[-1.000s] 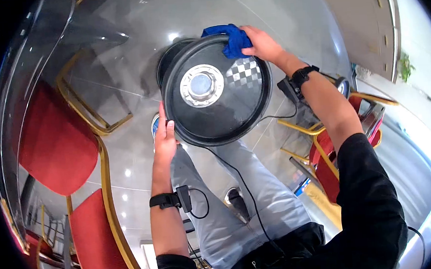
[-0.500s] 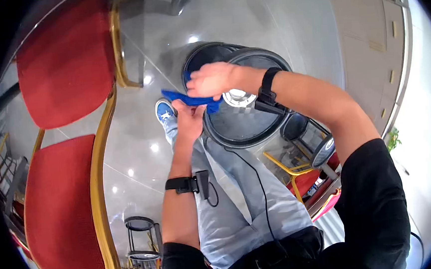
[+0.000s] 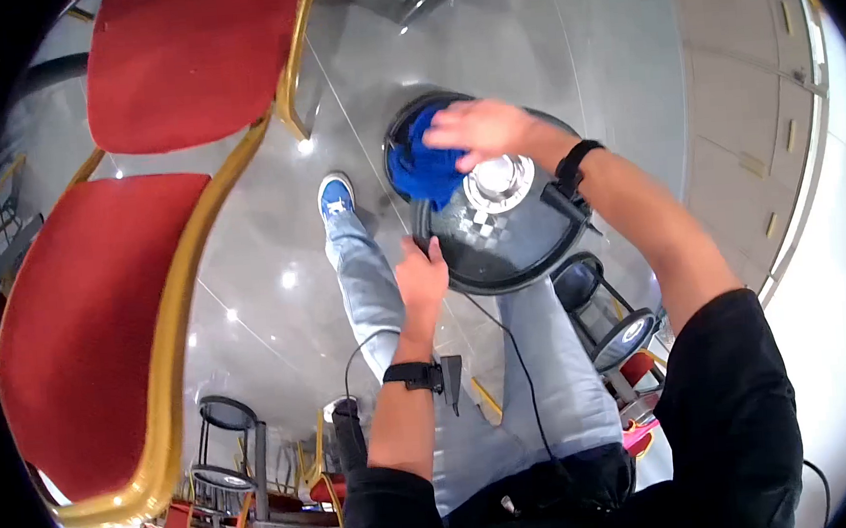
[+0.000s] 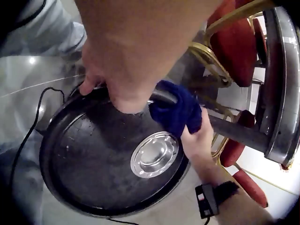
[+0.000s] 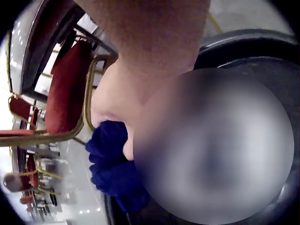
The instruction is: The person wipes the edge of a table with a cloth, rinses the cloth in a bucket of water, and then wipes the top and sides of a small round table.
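A round black tray top with a raised rim, a silver metal hub and a checkered patch is in front of me. A second black round tier shows partly behind it. My left hand grips the near-left rim, the thumb on the rim's upper side in the head view. In my right hand is a bunched blue cloth. The left wrist view has this cloth wrapped over the rim, the right fingers partly hidden by it.
Red chairs with gold frames stand to the left. Black tiered round stands are behind, and another stands to the right. Beige cabinets line the right side. A black cable hangs by my legs.
The right hand has brought the cloth from the far right rim round to the left side. The tray top has turned, its checkered patch now nearer me. The left hand has left the cloth for the rim.
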Demonstrator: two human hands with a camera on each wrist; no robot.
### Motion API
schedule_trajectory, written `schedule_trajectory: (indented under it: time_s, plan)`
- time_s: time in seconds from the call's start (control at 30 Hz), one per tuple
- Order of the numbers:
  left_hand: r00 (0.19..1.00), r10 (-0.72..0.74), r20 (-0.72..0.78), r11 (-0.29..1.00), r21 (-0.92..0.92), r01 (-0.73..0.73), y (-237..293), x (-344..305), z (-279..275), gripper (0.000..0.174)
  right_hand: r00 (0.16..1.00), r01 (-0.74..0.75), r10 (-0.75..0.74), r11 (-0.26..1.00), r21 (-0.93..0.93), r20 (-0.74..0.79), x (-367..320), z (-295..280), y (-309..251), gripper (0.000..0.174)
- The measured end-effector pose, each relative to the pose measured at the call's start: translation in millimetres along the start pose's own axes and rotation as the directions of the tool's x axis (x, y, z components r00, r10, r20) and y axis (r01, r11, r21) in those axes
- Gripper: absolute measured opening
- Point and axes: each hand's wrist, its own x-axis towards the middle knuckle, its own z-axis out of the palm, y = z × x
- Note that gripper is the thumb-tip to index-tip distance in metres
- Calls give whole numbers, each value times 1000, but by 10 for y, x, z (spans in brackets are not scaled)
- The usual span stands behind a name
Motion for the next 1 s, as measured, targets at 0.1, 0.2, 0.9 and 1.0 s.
schedule_trajectory:
  time_s: [0.1,0.2,0.9,1.0]
  plan:
    - [986,39,-160,999,3,-39,-108,-13,155,51,904,-331,354,934,134,-238,-648,114,239,59]
    - [968,63,-242,995,-54,-78,-127,14,203,51,579,-651,706,701,291,-407,-1520,410,218,55]
    - [953,170,249,472,829,-301,-3,487,-568,66,580,749,659,-199,-632,479,1332,1678,-2775,60]
    - [957,257,137,470,847,-247,725,438,-693,70,592,757,539,-117,-643,599,1407,1479,-2563,48]
